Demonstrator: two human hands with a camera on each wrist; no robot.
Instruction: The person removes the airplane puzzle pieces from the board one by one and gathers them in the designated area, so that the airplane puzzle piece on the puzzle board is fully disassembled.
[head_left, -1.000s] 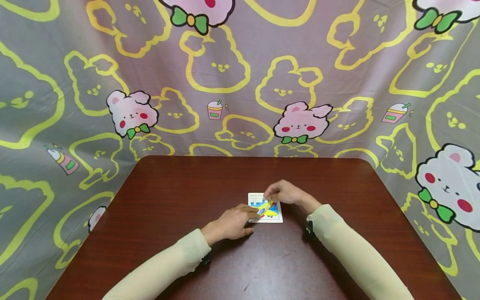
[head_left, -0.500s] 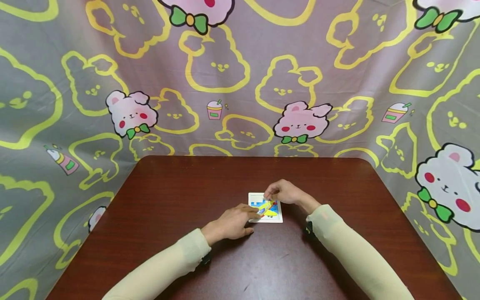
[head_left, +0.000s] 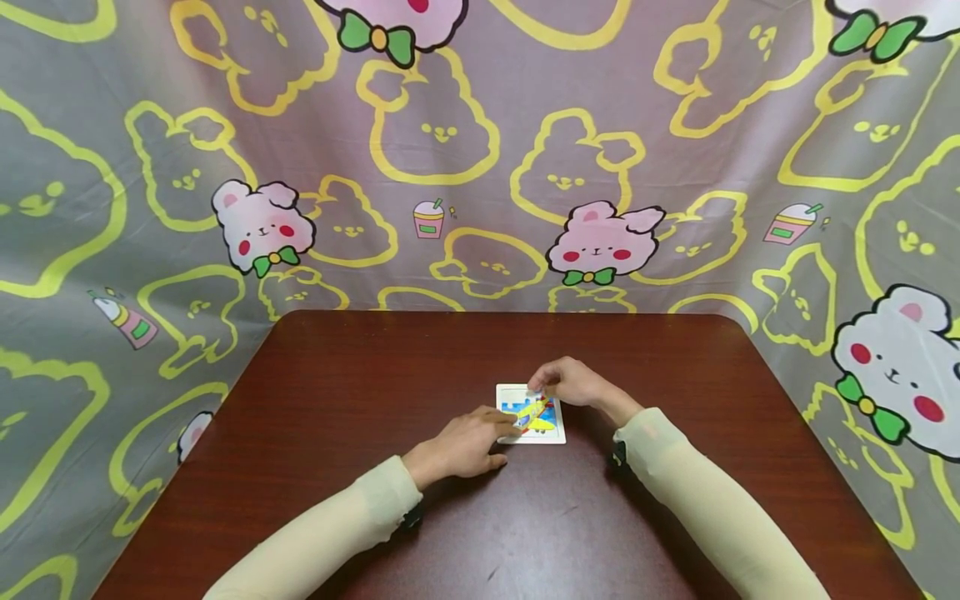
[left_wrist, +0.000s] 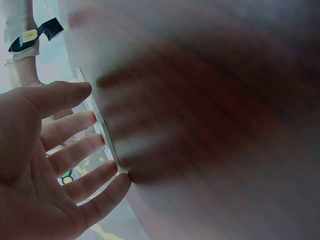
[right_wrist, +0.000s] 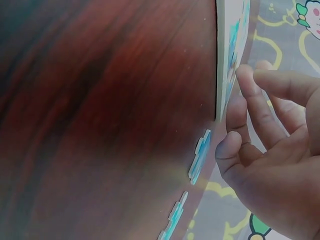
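A small jigsaw puzzle [head_left: 551, 435] with a white border and a yellow plane on blue lies on the table. Its upper left part shows pale backing. My left hand [head_left: 467, 443] rests with extended fingers over the puzzle's left side; in the left wrist view its fingertips [left_wrist: 107, 140] are spread along the board's edge. Over the puzzle's upper right, my right hand [head_left: 573, 383] is curled, its thumb and fingertips drawn together at a yellow puzzle piece [head_left: 542, 402]. In the right wrist view the thumb [right_wrist: 280, 82] mostly hides what lies between the fingertips.
Two loose blue puzzle pieces, one nearer the board [right_wrist: 201, 157] and one farther off [right_wrist: 175, 217], lie beside it in the right wrist view. The brown table [head_left: 375, 367] backs onto a patterned curtain [head_left: 480, 208], which also hangs along both sides.
Both hands stay almost in place. Under the right fingertips, the yellow part of the picture shifts slightly and looks more continuous now.
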